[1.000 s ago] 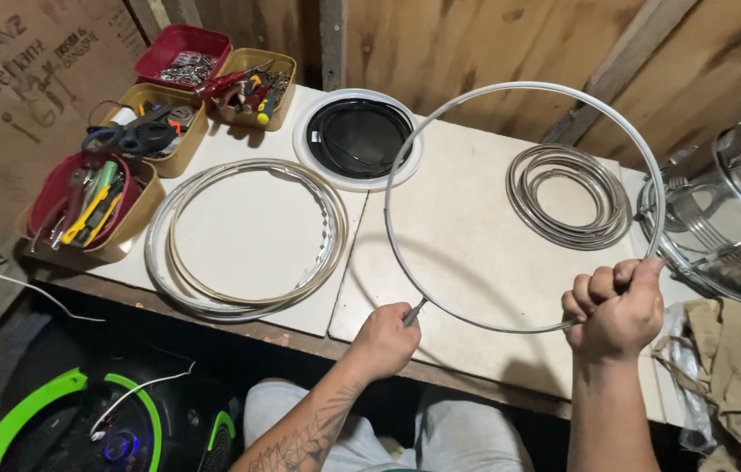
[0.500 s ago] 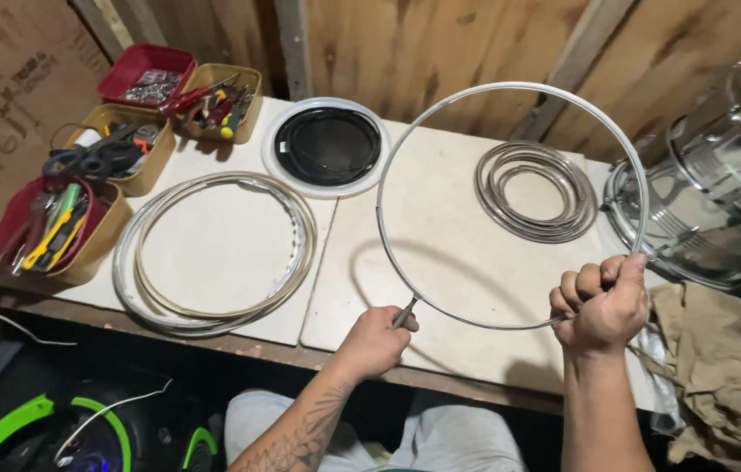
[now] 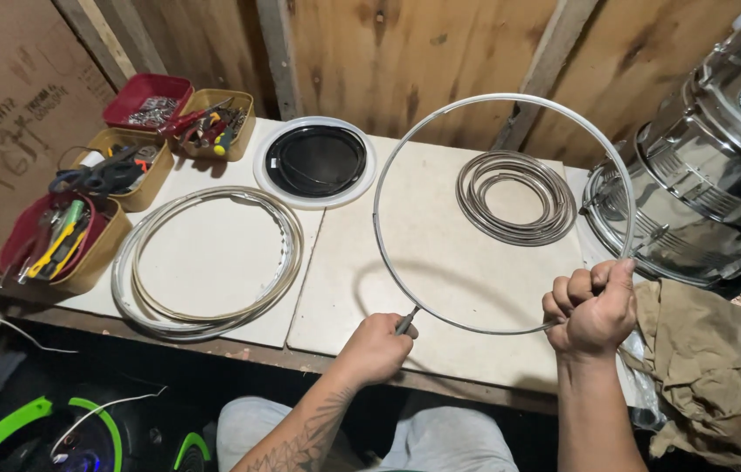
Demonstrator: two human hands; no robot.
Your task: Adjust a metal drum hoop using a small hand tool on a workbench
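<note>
- Head view, hands: right hand (image 3: 593, 306), at lower right of the frame, is clenched in a fist around the large metal hoop (image 3: 440, 131), gripping its lower right arc.
- Left hand (image 3: 376, 347), at lower centre, is closed around a small tool (image 3: 406, 321) whose tip meets the hoop's lower left arc; what kind of tool it is, I cannot tell.
- Hoop is held tilted above the white tabletop (image 3: 440, 253), its far arc reaching up in front of the wooden wall (image 3: 405, 61).
- Centre right: a coil of metal banding (image 3: 516, 197) lies flat on the table, seen through the hoop.
- Left of centre: a wider stack of rings (image 3: 206, 260) lies flat; behind it sits a black round lid with white rim (image 3: 315, 162).
- Upper left: trays of hand tools (image 3: 90, 210).
- Right edge: shiny steel drums (image 3: 702, 192), with a tan cloth (image 3: 702, 367) below them.
</note>
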